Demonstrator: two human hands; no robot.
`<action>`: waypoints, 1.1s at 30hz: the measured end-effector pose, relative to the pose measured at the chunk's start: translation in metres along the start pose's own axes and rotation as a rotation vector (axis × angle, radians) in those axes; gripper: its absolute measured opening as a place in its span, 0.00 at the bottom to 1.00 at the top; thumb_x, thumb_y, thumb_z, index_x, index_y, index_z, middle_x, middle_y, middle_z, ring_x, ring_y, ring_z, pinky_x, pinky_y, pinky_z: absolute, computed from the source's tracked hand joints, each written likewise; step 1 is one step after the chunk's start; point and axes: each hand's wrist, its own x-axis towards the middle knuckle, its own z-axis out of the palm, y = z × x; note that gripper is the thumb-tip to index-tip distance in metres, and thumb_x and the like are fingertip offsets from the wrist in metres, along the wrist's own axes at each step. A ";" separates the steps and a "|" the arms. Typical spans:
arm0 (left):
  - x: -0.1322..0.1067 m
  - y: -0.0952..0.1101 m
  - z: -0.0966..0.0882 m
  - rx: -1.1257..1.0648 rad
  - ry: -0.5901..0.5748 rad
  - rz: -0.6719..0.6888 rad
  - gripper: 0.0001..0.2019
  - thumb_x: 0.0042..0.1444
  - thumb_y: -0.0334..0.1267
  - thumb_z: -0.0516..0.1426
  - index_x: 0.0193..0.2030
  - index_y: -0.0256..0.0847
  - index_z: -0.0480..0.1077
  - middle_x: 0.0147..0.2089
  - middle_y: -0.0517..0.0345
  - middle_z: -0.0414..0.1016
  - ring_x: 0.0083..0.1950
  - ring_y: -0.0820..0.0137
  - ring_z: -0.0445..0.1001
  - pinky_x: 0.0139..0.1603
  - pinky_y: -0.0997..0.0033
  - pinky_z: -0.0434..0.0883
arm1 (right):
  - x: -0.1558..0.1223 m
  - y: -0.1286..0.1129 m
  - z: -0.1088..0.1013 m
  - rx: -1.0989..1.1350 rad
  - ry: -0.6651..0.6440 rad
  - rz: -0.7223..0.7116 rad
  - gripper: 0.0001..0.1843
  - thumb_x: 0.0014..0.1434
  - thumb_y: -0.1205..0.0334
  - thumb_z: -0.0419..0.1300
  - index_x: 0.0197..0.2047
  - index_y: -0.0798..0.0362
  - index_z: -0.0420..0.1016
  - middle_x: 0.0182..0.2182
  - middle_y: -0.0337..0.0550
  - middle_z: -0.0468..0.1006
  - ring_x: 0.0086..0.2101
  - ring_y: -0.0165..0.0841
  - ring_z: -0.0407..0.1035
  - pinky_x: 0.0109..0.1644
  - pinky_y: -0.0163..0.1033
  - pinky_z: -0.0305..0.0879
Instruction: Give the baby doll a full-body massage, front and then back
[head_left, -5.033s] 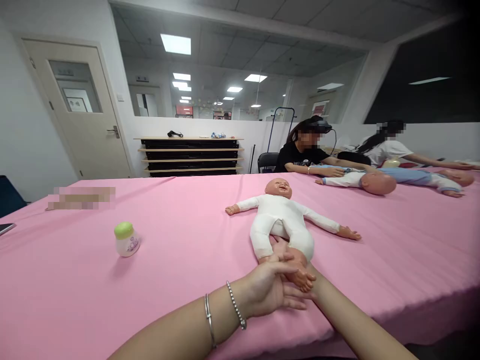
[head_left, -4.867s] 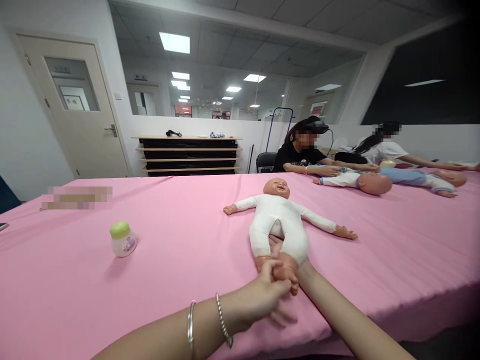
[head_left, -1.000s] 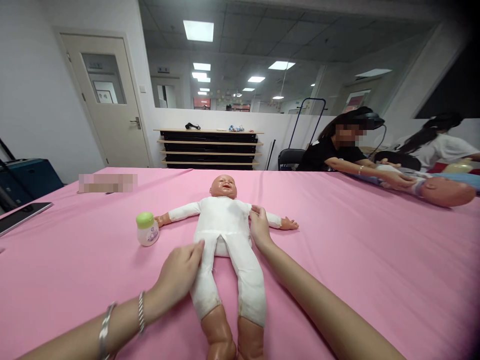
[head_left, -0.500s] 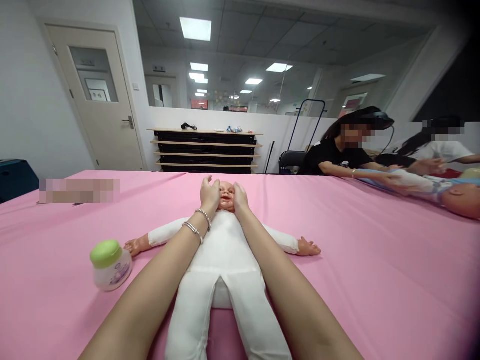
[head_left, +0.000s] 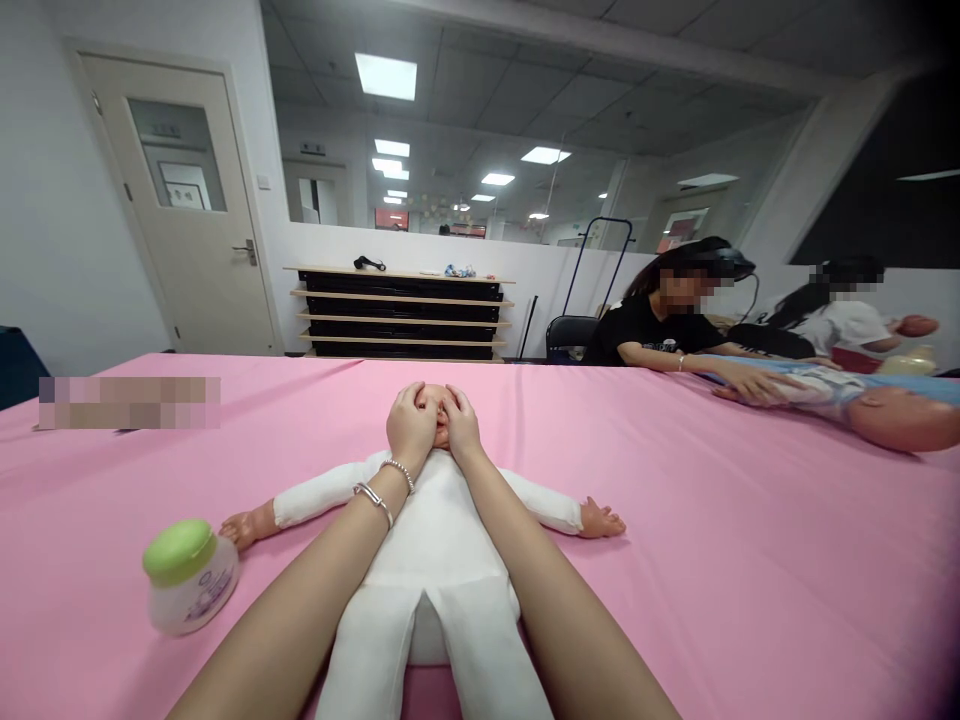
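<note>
Doll (head_left: 439, 540) on pink cloth (head_left: 712, 570), left fingers (head_left: 409, 398), right fingers (head_left: 459, 402) loosely curved across its face (head_left: 442, 432)

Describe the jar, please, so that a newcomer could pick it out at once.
On the pink cloth, find the doll in white. Beside its outstretched hand at picture left stands the jar, set apart by its bright green lid.

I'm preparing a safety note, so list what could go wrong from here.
The green-lidded jar stands beside the doll's outstretched hand; if the doll shifts, that hand might knock it. The left hand and right hand partly cover the doll's face, so uneven pressure could twist it sideways. The left wrist's bangle lies near the doll's white sleeve and might snag.
</note>
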 end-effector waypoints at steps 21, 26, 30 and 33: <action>0.003 -0.012 0.005 -0.028 0.031 0.059 0.15 0.51 0.34 0.54 0.47 0.38 0.70 0.50 0.50 0.72 0.52 0.62 0.69 0.56 0.62 0.65 | 0.000 0.008 -0.001 -0.013 -0.008 -0.048 0.27 0.46 0.57 0.58 0.50 0.55 0.68 0.54 0.48 0.68 0.54 0.38 0.61 0.61 0.42 0.53; 0.005 -0.012 0.005 -0.073 0.030 -0.006 0.13 0.54 0.33 0.51 0.45 0.39 0.71 0.49 0.51 0.73 0.52 0.63 0.69 0.55 0.63 0.65 | 0.000 0.004 0.002 -0.001 0.038 0.019 0.21 0.52 0.61 0.50 0.48 0.53 0.71 0.52 0.44 0.69 0.54 0.34 0.61 0.61 0.39 0.53; 0.006 -0.012 0.005 -0.097 0.031 -0.026 0.14 0.54 0.30 0.49 0.45 0.38 0.71 0.49 0.51 0.72 0.52 0.65 0.69 0.55 0.64 0.65 | 0.000 0.001 0.003 0.007 0.043 0.044 0.21 0.53 0.63 0.47 0.48 0.53 0.71 0.52 0.43 0.70 0.54 0.33 0.61 0.60 0.38 0.54; 0.004 -0.012 0.004 -0.072 0.034 0.026 0.14 0.51 0.31 0.53 0.45 0.38 0.70 0.48 0.51 0.72 0.51 0.64 0.69 0.55 0.64 0.65 | -0.003 0.001 0.002 -0.007 0.009 -0.012 0.25 0.49 0.60 0.54 0.51 0.56 0.68 0.54 0.47 0.68 0.54 0.36 0.61 0.61 0.39 0.54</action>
